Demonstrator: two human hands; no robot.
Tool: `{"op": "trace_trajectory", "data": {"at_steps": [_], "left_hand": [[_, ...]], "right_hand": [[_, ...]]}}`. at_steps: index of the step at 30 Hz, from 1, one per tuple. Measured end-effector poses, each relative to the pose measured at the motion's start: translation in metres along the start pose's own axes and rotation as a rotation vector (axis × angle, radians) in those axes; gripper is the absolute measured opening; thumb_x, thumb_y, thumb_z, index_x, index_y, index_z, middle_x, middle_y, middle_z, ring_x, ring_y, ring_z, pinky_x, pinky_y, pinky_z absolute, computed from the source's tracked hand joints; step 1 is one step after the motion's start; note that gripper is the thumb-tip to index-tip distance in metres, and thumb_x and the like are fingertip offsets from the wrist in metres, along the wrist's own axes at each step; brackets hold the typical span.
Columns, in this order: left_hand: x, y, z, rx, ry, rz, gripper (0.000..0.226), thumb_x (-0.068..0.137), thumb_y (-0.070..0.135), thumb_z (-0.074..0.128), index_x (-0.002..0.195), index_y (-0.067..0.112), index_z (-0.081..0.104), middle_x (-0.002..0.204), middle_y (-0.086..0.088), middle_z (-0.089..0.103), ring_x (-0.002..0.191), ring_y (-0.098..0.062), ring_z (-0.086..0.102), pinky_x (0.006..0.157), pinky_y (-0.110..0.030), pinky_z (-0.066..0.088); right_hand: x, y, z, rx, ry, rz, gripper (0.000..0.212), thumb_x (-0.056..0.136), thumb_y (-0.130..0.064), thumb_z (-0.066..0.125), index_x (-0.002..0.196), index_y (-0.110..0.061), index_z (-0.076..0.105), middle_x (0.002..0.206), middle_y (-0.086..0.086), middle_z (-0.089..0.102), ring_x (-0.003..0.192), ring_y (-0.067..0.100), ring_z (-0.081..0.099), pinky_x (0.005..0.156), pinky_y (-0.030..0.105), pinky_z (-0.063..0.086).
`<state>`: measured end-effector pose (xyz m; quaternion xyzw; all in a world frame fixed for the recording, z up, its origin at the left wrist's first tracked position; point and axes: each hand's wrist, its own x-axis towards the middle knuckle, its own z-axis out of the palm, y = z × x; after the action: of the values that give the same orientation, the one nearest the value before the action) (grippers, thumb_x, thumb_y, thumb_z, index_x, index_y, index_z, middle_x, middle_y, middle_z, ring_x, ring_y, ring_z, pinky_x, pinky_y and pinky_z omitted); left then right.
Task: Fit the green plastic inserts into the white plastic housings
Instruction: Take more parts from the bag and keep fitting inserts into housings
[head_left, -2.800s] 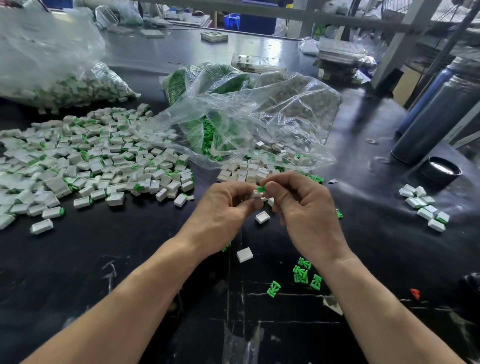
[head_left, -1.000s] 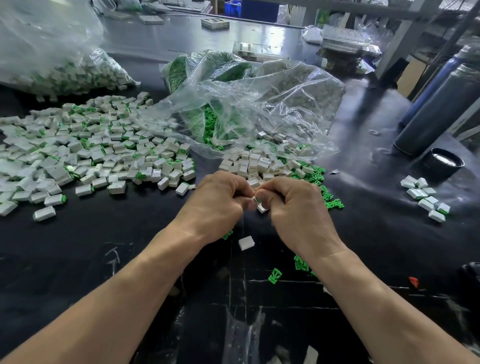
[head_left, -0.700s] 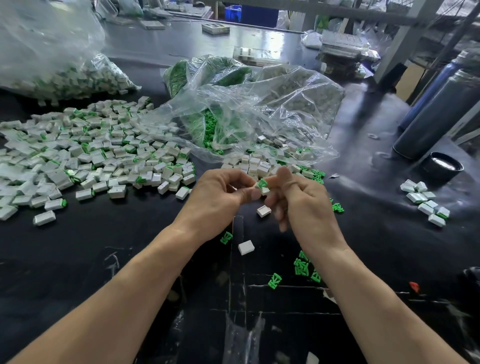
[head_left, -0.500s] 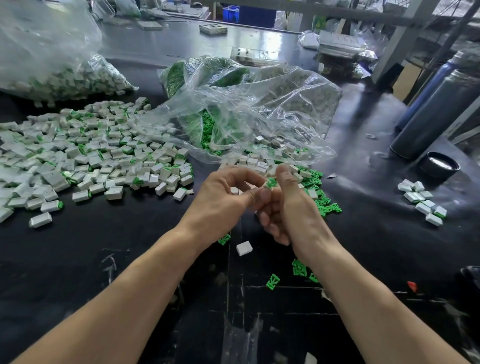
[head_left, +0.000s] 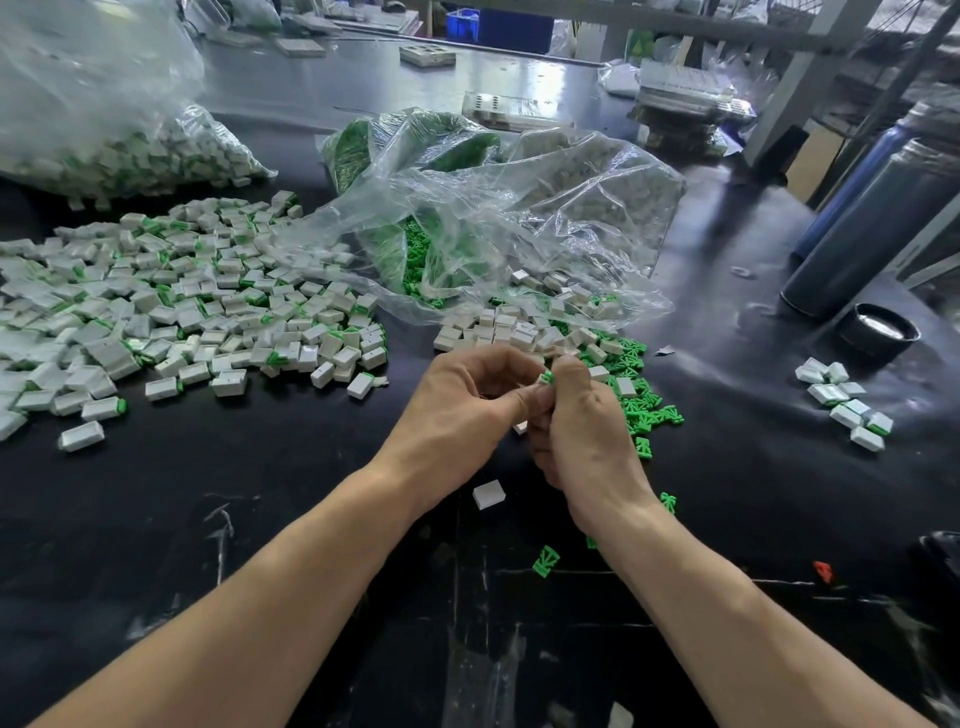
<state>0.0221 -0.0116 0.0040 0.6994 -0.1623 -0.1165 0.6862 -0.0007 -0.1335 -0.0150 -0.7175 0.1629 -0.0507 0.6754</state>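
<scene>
My left hand (head_left: 467, 410) and my right hand (head_left: 582, 431) meet above the black table's middle. Between their fingertips they pinch a small green insert (head_left: 546, 378); its tip shows at my right thumb. A white housing between the fingers is mostly hidden. Loose white housings (head_left: 519, 332) and green inserts (head_left: 639, 410) lie just beyond and to the right of my hands. One white housing (head_left: 489, 494) lies below my hands, and a green insert (head_left: 546, 560) lies nearer to me.
A wide heap of assembled white-and-green pieces (head_left: 171, 312) covers the left. Clear bags (head_left: 493, 218) of green inserts and housings sit behind my hands, another bag (head_left: 104, 119) at far left. A small pile (head_left: 841, 400), a black cap (head_left: 878, 332) and dark bottles (head_left: 872, 218) stand on the right.
My hands pressed together over the piece a second ago, then rose slightly. My right thumb now stands up against the green insert at my left fingertips.
</scene>
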Motion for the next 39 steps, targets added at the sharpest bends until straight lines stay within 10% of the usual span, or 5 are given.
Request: {"op": "trace_trajectory", "data": {"at_steps": [11, 20, 26, 39], "left_hand": [[-0.001, 0.002, 0.001, 0.025, 0.005, -0.009, 0.014, 0.091, 0.011, 0.075, 0.098, -0.001, 0.071, 0.091, -0.025, 0.073, 0.08, -0.026, 0.067, 0.093, -0.06, 0.053], [-0.001, -0.003, 0.005, 0.101, 0.065, 0.088, 0.002, 0.091, 0.006, 0.075, 0.09, 0.005, 0.075, 0.079, -0.008, 0.076, 0.069, -0.004, 0.066, 0.067, -0.016, 0.051], [-0.002, -0.005, 0.008, 0.096, 0.115, 0.092, 0.005, 0.089, 0.003, 0.076, 0.086, 0.007, 0.077, 0.074, -0.007, 0.075, 0.065, -0.006, 0.067, 0.057, -0.016, 0.05], [-0.001, -0.006, 0.009, 0.093, 0.12, 0.102, 0.007, 0.09, 0.003, 0.076, 0.085, 0.008, 0.077, 0.074, 0.0, 0.076, 0.066, -0.006, 0.069, 0.063, -0.018, 0.051]], "right_hand": [[-0.002, -0.004, -0.001, 0.101, -0.014, 0.02, 0.073, 0.108, -0.057, 0.033, 0.05, -0.024, 0.062, 0.042, -0.008, 0.039, 0.032, 0.006, 0.032, 0.035, 0.016, 0.024], [0.005, 0.002, 0.002, -0.019, 0.064, 0.026, 0.059, 0.083, -0.058, 0.032, 0.043, -0.026, 0.06, 0.043, -0.007, 0.045, 0.037, 0.011, 0.04, 0.047, 0.027, 0.028], [0.01, 0.007, 0.004, -0.046, 0.098, -0.006, 0.052, 0.078, -0.052, 0.035, 0.056, -0.015, 0.065, 0.061, 0.009, 0.058, 0.064, 0.03, 0.052, 0.059, 0.04, 0.034], [0.01, 0.008, 0.003, -0.023, 0.107, -0.015, 0.054, 0.08, -0.051, 0.035, 0.052, -0.017, 0.065, 0.053, 0.002, 0.055, 0.051, 0.022, 0.046, 0.054, 0.031, 0.03]]}}
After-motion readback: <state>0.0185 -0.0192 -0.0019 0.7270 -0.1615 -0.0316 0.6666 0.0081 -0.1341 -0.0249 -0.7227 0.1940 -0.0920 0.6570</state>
